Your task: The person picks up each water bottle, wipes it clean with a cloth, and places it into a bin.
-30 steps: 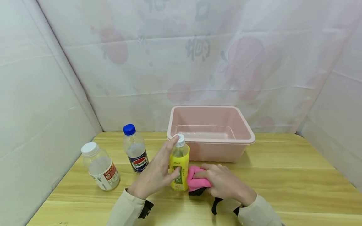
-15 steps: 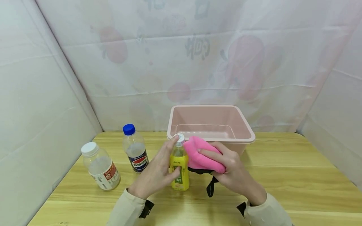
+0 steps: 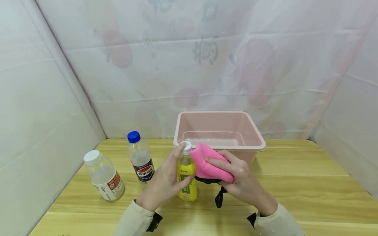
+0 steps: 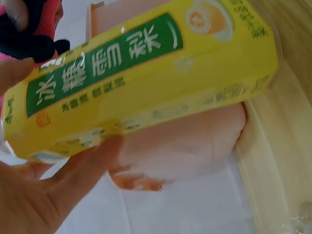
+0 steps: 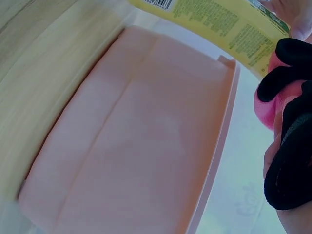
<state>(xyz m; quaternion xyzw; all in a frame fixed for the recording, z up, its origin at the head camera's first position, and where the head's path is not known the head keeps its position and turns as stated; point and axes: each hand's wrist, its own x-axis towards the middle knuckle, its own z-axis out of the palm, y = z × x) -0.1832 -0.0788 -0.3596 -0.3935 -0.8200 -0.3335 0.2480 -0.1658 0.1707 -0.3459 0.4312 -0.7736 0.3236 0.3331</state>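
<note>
A drink bottle with a yellow label and white cap (image 3: 186,169) stands upright on the table. My left hand (image 3: 163,180) grips it from the left, a finger up at the cap and the thumb across the label. In the left wrist view, its green panel (image 4: 105,63) faces the camera. Pinched in my right hand (image 3: 243,177) is a folded pink fluffy cloth (image 3: 211,164) with a black edge and a black hanging loop (image 3: 219,198). The cloth meets the bottle's right side near the neck. Black strap parts (image 5: 292,161) cover much of the right hand in the right wrist view.
Behind the bottle sits a pale pink plastic bin (image 3: 220,147). To the left stand a cola bottle with a blue cap (image 3: 141,160) and a wide clear bottle with a white cap (image 3: 104,178). White printed sheets (image 3: 189,65) enclose the wooden table (image 3: 295,183).
My right hand has lifted the pink cloth from beside the bottle's base up to its neck, then barely shifted over the last half second. The left hand keeps its grip in place.
</note>
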